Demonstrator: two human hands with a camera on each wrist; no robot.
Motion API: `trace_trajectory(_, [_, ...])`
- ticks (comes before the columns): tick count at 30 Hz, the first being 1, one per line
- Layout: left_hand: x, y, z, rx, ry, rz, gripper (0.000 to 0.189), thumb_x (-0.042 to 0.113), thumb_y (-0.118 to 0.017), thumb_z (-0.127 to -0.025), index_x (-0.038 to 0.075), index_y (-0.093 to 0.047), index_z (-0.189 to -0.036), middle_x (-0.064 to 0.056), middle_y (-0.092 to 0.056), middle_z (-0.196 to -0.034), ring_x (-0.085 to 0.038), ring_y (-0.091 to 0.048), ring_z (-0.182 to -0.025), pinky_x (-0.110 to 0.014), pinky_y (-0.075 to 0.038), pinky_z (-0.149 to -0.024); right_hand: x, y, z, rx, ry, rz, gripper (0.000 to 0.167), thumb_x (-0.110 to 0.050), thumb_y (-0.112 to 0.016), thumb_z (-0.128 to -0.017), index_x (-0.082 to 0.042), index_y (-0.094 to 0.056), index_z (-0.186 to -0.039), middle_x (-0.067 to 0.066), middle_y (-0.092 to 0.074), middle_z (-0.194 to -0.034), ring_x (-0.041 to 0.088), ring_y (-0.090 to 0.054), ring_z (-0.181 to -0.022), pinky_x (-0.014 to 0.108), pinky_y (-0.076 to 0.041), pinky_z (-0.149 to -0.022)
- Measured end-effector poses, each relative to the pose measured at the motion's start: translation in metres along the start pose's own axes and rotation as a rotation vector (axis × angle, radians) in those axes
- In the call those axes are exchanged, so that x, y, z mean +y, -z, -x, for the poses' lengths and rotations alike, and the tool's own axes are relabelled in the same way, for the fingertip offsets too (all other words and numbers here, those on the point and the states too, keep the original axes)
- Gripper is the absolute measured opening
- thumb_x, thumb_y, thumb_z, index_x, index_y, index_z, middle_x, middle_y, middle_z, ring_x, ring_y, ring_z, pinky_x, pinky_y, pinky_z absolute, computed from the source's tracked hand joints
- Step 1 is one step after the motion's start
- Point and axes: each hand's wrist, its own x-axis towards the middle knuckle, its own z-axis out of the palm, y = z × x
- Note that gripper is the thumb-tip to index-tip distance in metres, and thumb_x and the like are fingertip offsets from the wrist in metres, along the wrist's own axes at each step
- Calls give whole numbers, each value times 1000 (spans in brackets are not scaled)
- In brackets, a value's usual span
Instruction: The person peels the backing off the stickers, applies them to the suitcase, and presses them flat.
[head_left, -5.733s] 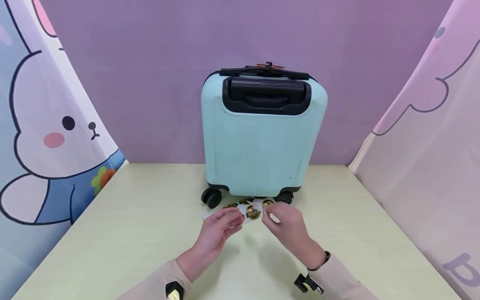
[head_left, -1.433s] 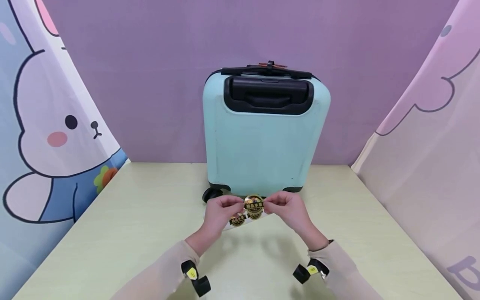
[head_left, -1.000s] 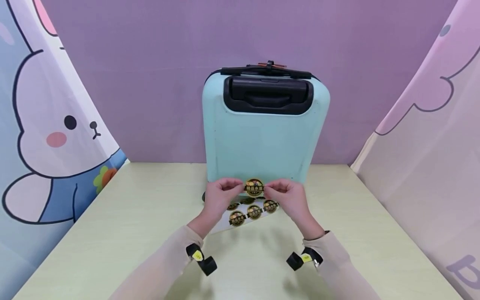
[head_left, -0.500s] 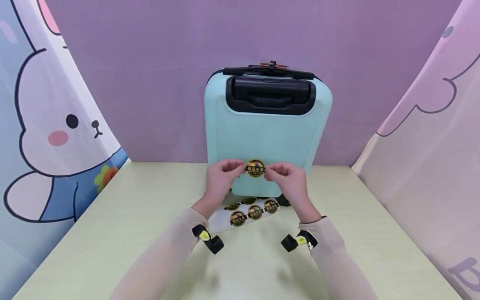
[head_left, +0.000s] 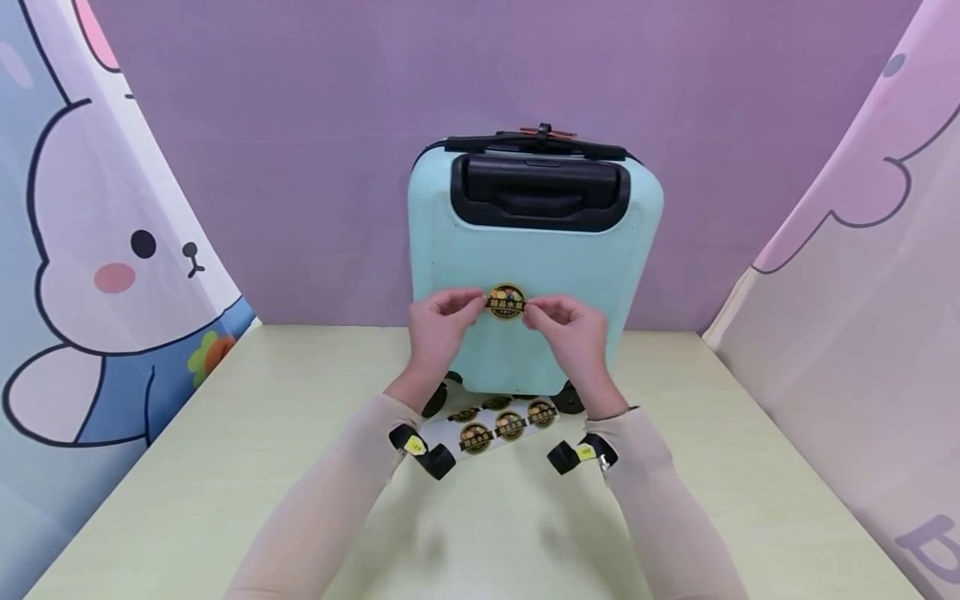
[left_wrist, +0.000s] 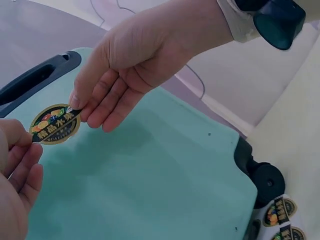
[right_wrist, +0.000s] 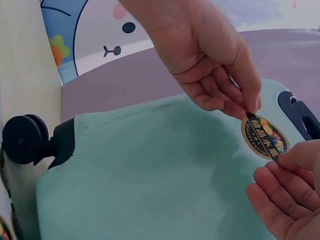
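A round black-and-gold sticker (head_left: 507, 302) with a fruit picture and Chinese characters is held upright in front of the light teal suitcase (head_left: 480, 260). My left hand (head_left: 437, 332) pinches its left edge between thumb and forefinger. On the opposite edge my right hand (head_left: 576, 335) does the same. The left wrist view shows the sticker (left_wrist: 55, 125) stretched flat between both hands, close over the suitcase's shell. From the right wrist, the sticker (right_wrist: 265, 137) overlaps the shell just below the black handle recess (right_wrist: 300, 115). Below, a white sheet (head_left: 442, 432) of similar stickers lies by the wheels.
The suitcase stands upright on a pale table (head_left: 315, 383), its black wheels (head_left: 567, 400) towards me. Behind it rises a purple backdrop (head_left: 315, 167). Printed cloths hang at both sides, with a cartoon rabbit (head_left: 90, 217) on the left one.
Both hands took a sticker from the sheet and lifted it up in front of the suitcase. Over the last second it rose from the suitcase's lower edge to mid-face. The sheet stays below.
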Motion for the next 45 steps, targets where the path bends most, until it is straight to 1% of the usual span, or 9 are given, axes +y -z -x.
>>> trace_trajectory(1, [1, 0, -1, 4, -2, 5, 13, 6, -76, -88, -1, -76, -99, -8, -75, -89, -24, -68, -74, -34, -58, -66, -1, -2, -1, 11, 11, 8, 12, -6, -72, -90, 5, -74, -96, 15, -74, -86, 8, -70, -71, 25, -59, -71])
trace_trajectory(6, [8, 0, -5, 17, -45, 30, 13, 6, -75, -88, -2, -76, -99, -10, -75, -90, -42, -67, -79, -33, -59, -67, -7, -8, -6, 38, 41, 4, 10, -3, -72, -90, 4, -75, -96, 18, -74, -88, 5, -69, -73, 24, -58, -72])
trace_trajectory(8, [10, 0, -6, 20, -76, 34, 13, 5, -74, -89, -3, -76, -99, -12, -75, -90, -41, -67, -79, -27, -58, -65, -9, -10, -7, 39, 51, -12, 10, -2, -71, -90, 5, -75, -97, 19, -74, -89, 5, -69, -73, 24, -59, -73])
trace_trajectory(11, [11, 1, -8, 24, -111, 30, 14, 4, -73, -89, -5, -76, -100, -14, -75, -92, -39, -68, -80, -26, -59, -67, -9, -12, -9, 41, 78, -36, 10, 1, -69, -91, 6, -75, -97, 20, -73, -89, 5, -69, -74, 25, -59, -74])
trace_trajectory(16, [9, 3, -8, 44, -105, 30, 14, 3, -73, -90, -5, -75, -101, -15, -75, -95, -38, -69, -81, -26, -59, -67, -8, -16, -12, 33, 101, -76, 19, 8, -57, -91, 8, -74, -99, 25, -72, -90, 8, -70, -74, 28, -60, -75])
trace_trajectory(21, [6, 4, -10, 62, -107, 37, 14, 4, -72, -91, -5, -75, -102, -15, -74, -96, -39, -69, -79, -28, -60, -68, -10, -19, -13, 19, 81, -92, 27, 11, -49, -91, 8, -73, -104, 26, -72, -95, 20, -73, -80, 30, -60, -75])
trace_trajectory(30, [5, 4, -13, 77, -102, 63, 15, 0, -71, -91, -6, -74, -104, -18, -74, -97, -39, -69, -81, -29, -60, -69, -14, -23, -16, -9, 21, -127, 29, 10, -48, -92, 9, -71, -110, 26, -71, -102, 16, -72, -83, 31, -60, -78])
trace_trajectory(40, [4, 4, -13, 83, -87, 51, 17, -1, -70, -91, -6, -73, -107, -19, -73, -103, -33, -70, -84, -27, -60, -73, -13, -25, -17, -26, -20, -115, 32, 9, -48, -91, 9, -69, -114, 25, -70, -105, 21, -71, -90, 31, -59, -80])
trace_trajectory(45, [3, 4, -12, 80, -97, 50, 17, -1, -69, -91, -6, -73, -108, -18, -73, -104, -30, -70, -85, -28, -60, -75, -13, -26, -18, -28, -17, -98, 32, 10, -48, -90, 9, -69, -114, 26, -70, -104, 29, -70, -94, 30, -59, -80])
